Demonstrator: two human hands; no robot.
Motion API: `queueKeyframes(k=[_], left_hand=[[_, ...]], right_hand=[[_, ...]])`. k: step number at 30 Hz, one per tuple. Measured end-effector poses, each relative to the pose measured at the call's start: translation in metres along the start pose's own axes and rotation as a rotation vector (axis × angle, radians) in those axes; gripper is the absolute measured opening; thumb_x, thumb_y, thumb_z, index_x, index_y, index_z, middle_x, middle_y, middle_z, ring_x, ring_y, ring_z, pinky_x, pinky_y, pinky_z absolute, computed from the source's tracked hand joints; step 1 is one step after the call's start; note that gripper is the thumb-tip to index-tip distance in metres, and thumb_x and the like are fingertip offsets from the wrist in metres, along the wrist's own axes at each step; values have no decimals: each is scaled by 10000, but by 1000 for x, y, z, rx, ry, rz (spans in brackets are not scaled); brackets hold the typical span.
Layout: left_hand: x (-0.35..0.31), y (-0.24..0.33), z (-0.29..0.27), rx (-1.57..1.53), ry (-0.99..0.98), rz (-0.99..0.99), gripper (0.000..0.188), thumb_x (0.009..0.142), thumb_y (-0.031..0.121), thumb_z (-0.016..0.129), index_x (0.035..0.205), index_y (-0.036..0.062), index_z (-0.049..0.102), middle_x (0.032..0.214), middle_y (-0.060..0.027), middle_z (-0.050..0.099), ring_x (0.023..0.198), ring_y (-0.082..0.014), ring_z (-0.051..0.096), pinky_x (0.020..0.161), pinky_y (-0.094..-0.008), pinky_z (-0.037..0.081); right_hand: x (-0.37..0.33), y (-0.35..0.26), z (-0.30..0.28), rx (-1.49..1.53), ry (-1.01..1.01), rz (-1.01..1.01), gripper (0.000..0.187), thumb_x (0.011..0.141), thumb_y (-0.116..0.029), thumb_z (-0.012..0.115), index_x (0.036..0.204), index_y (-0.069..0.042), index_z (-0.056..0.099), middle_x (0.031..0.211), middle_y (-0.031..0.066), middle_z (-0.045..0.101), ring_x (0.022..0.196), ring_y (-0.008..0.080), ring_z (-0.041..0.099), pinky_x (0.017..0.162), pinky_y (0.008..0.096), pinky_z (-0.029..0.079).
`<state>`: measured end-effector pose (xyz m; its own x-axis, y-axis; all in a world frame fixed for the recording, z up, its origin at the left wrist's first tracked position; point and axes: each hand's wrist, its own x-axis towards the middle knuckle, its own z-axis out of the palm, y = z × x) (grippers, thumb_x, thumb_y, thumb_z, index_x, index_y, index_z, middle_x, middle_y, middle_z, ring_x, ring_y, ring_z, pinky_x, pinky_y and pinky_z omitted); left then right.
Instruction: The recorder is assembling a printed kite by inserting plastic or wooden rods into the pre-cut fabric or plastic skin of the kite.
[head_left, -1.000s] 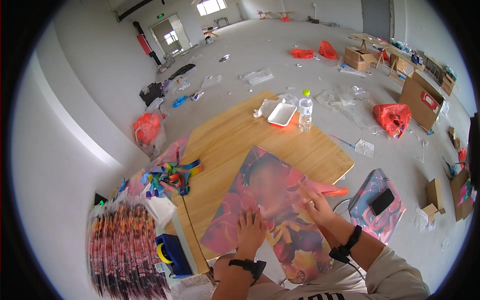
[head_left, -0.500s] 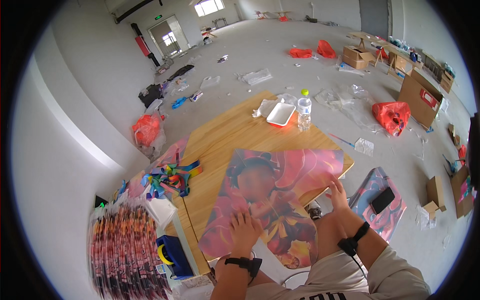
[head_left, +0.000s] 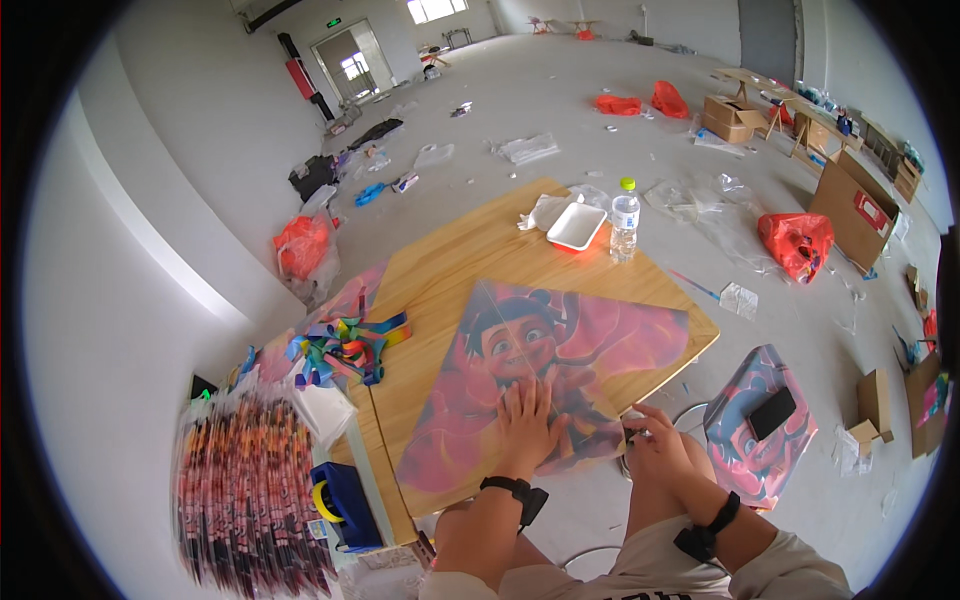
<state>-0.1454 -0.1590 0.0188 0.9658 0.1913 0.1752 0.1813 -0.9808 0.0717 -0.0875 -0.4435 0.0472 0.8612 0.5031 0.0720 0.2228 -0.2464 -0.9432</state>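
A thin kite-shaped sheet (head_left: 455, 428), printed in pink and purple with a cartoon figure, lies on the wooden table with creases across it. My left hand (head_left: 530, 425) rests flat on its lower middle, fingers spread. Just past the table's near right edge, beside the sheet's lower right corner, is my right hand (head_left: 662, 445). Its fingers are curled together near a small dark spot; what they hold, if anything, I cannot make out. Both wrists wear black bands.
A bottle (head_left: 624, 225) and white tray (head_left: 577, 227) stand at the far edge. Rainbow ribbons (head_left: 350, 348), a blue tape dispenser (head_left: 347, 507) and a stack of printed packs (head_left: 250, 490) are left. A phone (head_left: 772, 413) lies on a printed stool (head_left: 745, 465) at right.
The sheet's lower part, which hung toward my lap, is drawn up and the figure's face shows clearly. My left hand moved right and up; my right hand left the sheet's edge and curled.
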Motion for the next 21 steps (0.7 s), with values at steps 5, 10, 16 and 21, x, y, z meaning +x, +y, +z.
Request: queueKeyframes(k=[5, 10, 16, 21], left_hand=[[23, -16, 11, -25, -30, -12, 773, 1051, 583, 496, 1691, 199, 294, 1746, -107, 285, 1596, -438, 217, 1271, -664, 130], [31, -18, 12, -26, -20, -13, 772, 1048, 585, 499, 1692, 212, 294, 1750, -101, 281, 1600, -432, 213, 1280, -655, 127], [32, -13, 0, -80, 49, -2, 737, 1053, 522, 529, 1670, 164, 344, 1720, -164, 321, 1578, -456, 256, 1271, -644, 167], [25, 4, -2, -51, 59, 19, 685, 1073, 462, 517, 1649, 118, 377, 1687, -172, 377, 1566, -442, 299, 1281, -603, 204]], right_hand=[[6, -4, 1, 7, 29, -61, 172, 994, -1, 638, 1120, -31, 749, 1365, 94, 634, 964, 195, 693, 755, 292, 547], [11, 9, 3, 29, 78, -54, 110, 1000, -34, 672, 1080, -16, 746, 1239, 86, 688, 954, 195, 697, 744, 295, 547], [12, 14, 1, 51, 64, -72, 79, 994, -37, 681, 1035, -7, 741, 1148, 84, 713, 940, 196, 696, 751, 299, 540], [7, 3, -2, -4, 28, -70, 93, 992, -29, 662, 1036, -14, 743, 1113, 81, 710, 907, 186, 686, 747, 295, 528]])
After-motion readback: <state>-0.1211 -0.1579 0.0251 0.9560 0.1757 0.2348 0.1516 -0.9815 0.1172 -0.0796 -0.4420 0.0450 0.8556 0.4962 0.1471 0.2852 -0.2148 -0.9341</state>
